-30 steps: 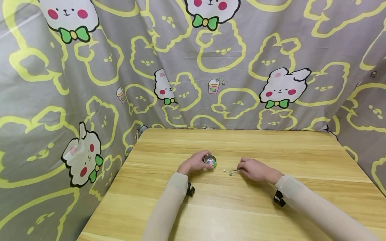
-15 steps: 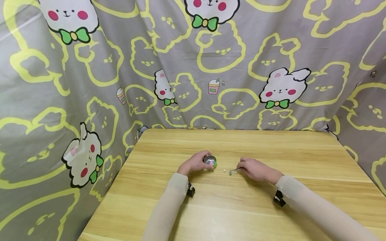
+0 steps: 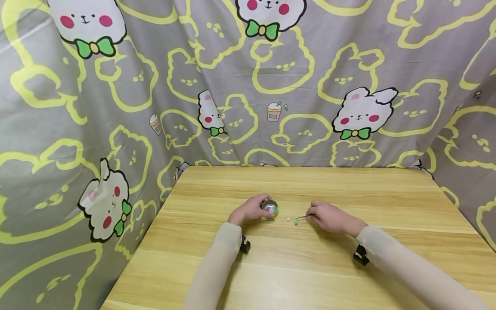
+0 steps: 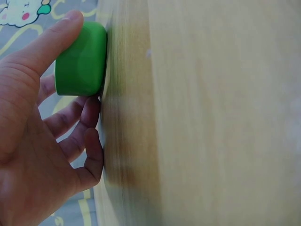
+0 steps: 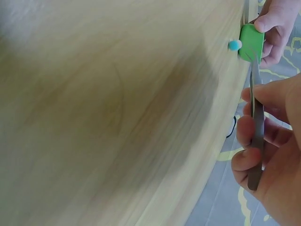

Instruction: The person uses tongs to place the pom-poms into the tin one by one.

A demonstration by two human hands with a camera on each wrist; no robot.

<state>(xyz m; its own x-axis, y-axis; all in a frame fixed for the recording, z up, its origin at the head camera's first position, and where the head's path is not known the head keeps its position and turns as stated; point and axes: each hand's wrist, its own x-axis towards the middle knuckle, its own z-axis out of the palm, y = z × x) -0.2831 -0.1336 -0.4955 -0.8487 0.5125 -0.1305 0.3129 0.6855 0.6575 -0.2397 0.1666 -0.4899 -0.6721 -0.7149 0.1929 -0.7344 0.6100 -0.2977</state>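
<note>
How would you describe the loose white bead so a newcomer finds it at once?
On the wooden table, look between the two hands. The white bead lies bare on the wood between the green tin in the left hand and the tweezers. Unlike the blue bead at the tweezer tips, it lies untouched.

The table (image 3: 310,267) was pale wood, smooth with a light sheen. The tin (image 3: 270,207) looked shiny metal inside, matt green plastic outside. The tweezers (image 5: 255,122) were dull grey metal. The backdrop (image 3: 116,86) was printed cloth, softly creased.
</note>
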